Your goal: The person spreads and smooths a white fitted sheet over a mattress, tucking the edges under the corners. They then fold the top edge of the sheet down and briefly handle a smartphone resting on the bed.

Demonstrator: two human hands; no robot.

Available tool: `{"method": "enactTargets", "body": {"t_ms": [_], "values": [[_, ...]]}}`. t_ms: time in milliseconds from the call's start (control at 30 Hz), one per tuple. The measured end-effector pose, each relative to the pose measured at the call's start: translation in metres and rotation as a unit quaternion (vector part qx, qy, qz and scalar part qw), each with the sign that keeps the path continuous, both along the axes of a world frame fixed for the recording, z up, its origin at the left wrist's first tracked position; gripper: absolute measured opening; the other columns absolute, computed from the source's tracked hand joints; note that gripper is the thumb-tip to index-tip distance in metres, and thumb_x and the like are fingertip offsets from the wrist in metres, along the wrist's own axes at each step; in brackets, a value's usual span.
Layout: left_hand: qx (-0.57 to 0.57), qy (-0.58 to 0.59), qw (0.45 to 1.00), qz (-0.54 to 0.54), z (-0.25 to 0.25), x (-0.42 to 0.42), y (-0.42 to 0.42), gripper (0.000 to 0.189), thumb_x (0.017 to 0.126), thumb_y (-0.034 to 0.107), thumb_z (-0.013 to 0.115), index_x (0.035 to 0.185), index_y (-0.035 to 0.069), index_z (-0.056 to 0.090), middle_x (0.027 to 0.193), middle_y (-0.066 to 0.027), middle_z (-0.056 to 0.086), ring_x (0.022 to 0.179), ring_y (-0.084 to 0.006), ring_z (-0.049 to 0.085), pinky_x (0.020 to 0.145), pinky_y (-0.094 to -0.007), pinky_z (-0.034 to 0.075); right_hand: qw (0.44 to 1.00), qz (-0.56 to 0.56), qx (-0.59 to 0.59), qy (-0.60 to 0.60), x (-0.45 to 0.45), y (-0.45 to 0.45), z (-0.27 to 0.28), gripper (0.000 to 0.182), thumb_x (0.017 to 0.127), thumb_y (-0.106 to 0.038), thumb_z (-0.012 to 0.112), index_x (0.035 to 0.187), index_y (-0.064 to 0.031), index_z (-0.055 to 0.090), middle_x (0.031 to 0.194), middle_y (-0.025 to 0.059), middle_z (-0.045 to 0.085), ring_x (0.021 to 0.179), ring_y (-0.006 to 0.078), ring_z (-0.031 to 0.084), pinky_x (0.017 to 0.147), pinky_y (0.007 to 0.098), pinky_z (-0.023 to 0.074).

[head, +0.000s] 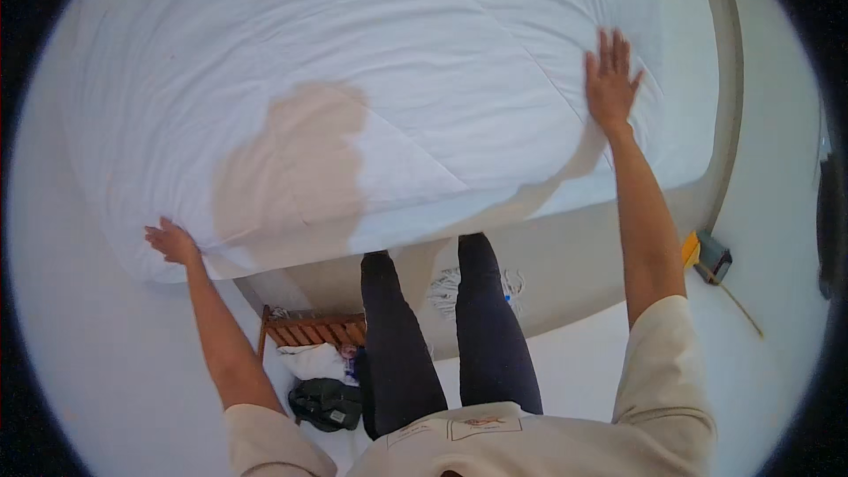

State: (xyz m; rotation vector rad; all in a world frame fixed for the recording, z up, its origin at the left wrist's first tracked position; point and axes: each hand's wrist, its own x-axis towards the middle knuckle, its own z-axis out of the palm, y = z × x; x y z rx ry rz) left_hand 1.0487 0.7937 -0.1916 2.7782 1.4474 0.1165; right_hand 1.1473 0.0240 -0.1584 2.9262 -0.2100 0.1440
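A white sheet [437, 106] covers a mattress in front of me, with wrinkles running across it and long straight seam or crease lines. My left hand [172, 242] rests on the sheet near the left front corner, its fingers apart and the cloth creased around it. Farther up on the right, my right hand [611, 85] is laid palm down on the sheet, fingers stretched and thumb out. Neither hand grips anything. Shadows of my head and arm fall over the cloth. The bed's front edge hides my feet.
A mop's string head [445, 293] lies on the floor by my legs. At left stands a slatted wooden rack [318, 331], with a white cloth bundle [311, 361] and a dark bag [326, 404] near it. A yellow-and-grey box-like object [712, 257] and a thin stick [739, 308] are at right.
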Motion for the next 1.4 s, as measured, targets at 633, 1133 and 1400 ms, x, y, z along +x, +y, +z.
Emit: {"method": "enactTargets", "body": {"t_ms": [633, 1133, 1400], "values": [[0.044, 0.04, 0.868, -0.492, 0.027, -0.031, -0.222, 0.053, 0.091, 0.029, 0.04, 0.142, 0.022, 0.025, 0.15, -0.0023, 0.015, 0.138, -0.0269, 0.013, 0.106, -0.0556, 0.006, 0.998, 0.018, 0.045, 0.034, -0.126, 0.03, 0.018, 0.054, 0.089, -0.037, 0.045, 0.139, -0.0214, 0.031, 0.147, 0.0034, 0.024, 0.136, 0.0234, 0.019, 0.104, 0.0609, 0.0111], [-0.247, 0.143, 0.929, -0.237, -0.003, -0.14, -0.352, 0.073, 0.093, 0.051, 0.018, 0.142, -0.001, 0.002, 0.146, -0.0261, -0.007, 0.135, -0.041, -0.011, 0.101, -0.0632, -0.003, 0.828, 0.217, 0.428, 0.289, -0.203, 0.219, -0.035, 0.043, 0.08, -0.028, 0.057, 0.12, -0.0146, 0.054, 0.122, 0.0091, 0.053, 0.116, 0.0272, 0.046, 0.098, 0.0419, 0.035], [-0.194, 0.342, 0.902, -0.176, -0.076, -0.153, -0.298, 0.076, 0.092, 0.055, 0.019, 0.141, 0.001, -0.001, 0.146, -0.0236, -0.011, 0.132, -0.0405, -0.021, 0.097, -0.068, -0.004, 0.949, -0.019, 0.234, 0.212, -0.202, -0.008, -0.025, 0.056, 0.078, -0.04, 0.053, 0.124, -0.0082, 0.048, 0.131, 0.0115, 0.046, 0.124, 0.0317, 0.037, 0.107, 0.0473, 0.0206]]}}
